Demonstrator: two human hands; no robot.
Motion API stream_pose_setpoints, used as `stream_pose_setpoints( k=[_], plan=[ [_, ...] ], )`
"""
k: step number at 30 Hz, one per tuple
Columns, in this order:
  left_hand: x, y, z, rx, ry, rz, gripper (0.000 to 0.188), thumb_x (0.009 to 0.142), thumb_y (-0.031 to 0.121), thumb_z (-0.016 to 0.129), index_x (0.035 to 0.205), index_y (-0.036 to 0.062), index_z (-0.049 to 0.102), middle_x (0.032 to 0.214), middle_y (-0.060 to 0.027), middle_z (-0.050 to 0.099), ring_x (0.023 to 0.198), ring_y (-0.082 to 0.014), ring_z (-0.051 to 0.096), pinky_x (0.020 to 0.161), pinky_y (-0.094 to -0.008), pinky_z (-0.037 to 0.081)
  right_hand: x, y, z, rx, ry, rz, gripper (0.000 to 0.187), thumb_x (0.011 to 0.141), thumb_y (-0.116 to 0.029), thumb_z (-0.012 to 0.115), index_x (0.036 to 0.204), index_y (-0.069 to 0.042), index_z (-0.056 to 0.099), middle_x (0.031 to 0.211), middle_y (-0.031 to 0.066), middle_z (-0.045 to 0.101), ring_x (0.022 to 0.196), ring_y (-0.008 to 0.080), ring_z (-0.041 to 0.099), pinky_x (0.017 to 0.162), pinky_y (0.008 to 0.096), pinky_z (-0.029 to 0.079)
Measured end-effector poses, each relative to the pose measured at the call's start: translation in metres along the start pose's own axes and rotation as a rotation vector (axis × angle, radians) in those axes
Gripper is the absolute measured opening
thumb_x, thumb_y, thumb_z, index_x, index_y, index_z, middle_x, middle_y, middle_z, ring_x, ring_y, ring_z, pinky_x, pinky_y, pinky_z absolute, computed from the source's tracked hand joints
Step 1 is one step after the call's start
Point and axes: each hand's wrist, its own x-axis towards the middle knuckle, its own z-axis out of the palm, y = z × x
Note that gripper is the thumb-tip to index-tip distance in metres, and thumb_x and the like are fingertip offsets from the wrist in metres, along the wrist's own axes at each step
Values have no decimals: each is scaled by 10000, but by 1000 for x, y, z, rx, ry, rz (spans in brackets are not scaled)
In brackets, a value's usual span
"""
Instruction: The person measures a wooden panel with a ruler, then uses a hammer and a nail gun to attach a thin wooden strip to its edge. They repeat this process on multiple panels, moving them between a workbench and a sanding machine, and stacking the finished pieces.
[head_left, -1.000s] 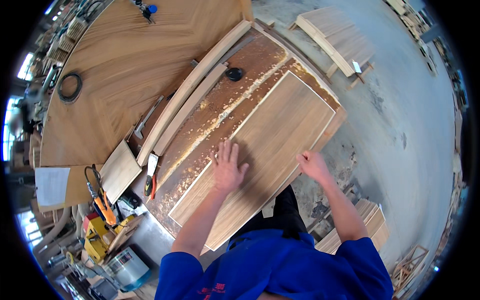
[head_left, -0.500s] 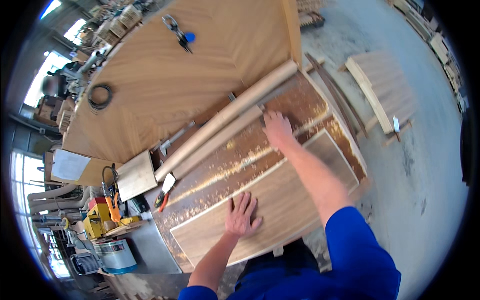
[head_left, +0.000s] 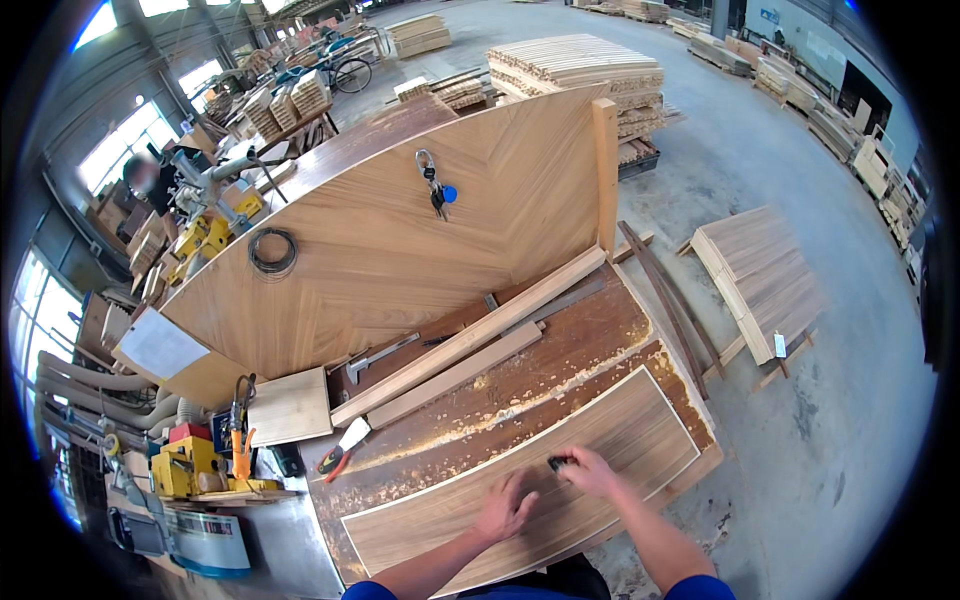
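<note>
A wood-grain panel with pale edges (head_left: pixel 430 540) lies flat on the workbench in front of me. Over its middle is my left hand (head_left: pixel 507 508), fingers apart and holding nothing. To the right of it, my right hand (head_left: pixel 590 472) is closed on a small black object (head_left: pixel 558 463). That object sticks out past the fingertips, just above or on the panel. Its kind is too small to make out, and the fingers cover part of it.
Beyond the panel, glue-spotted brown benchtop (head_left: pixel 590 345) carries long wooden strips (head_left: pixel 470 335), a caliper (head_left: pixel 385 357), a scraper (head_left: pixel 355 433) and red-handled pliers (head_left: pixel 337 465). An upright veneered board (head_left: pixel 380 260) stands behind. Stacked panels (head_left: pixel 755 265) rest low at the right.
My right hand has come back from the wooden strip's end to the panel, now with the small black object. My left hand has shifted right. The head view has tilted up.
</note>
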Motion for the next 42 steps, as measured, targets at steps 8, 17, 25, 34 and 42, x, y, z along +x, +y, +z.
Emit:
stream_pose_setpoints(
  k=[8,17,25,34,42],
  plan=[
    [66,49,33,-653,-708,-160,302,966,310,649,1063,24,670,837,-59,674,766,-153,621,717,-328,519,-105,6,8,-41,349,-4,439,908,-326,668,1224,-38,565,1107,169,668,983,264,661,866,373,523],
    [153,71,-8,-489,-362,-27,132,962,135,647,970,3,658,813,-13,655,775,-74,579,701,-265,496,-234,68,-27,-315,653,415,180,894,-170,587,994,-61,689,955,208,640,971,418,607,820,498,500],
    [186,91,55,144,-25,456,501,935,173,688,1351,-43,511,1325,-211,571,1257,-294,545,1057,-428,427,-210,85,-52,-345,933,524,187,915,-215,609,925,-48,694,941,194,656,918,407,631,801,482,505],
    [234,88,124,509,-146,602,670,942,348,597,1465,-31,419,1585,-165,344,1502,-343,250,1214,-593,136,-181,95,-120,-489,1056,602,214,929,-241,601,931,-53,703,945,193,671,951,418,635,850,495,504],
    [236,89,125,486,-115,608,640,936,365,572,1433,-26,472,1564,-165,380,1494,-340,278,1207,-612,133,-163,110,-133,-510,1019,595,219,930,-248,596,953,-58,703,960,178,671,973,396,636,855,476,500]
  ],
)
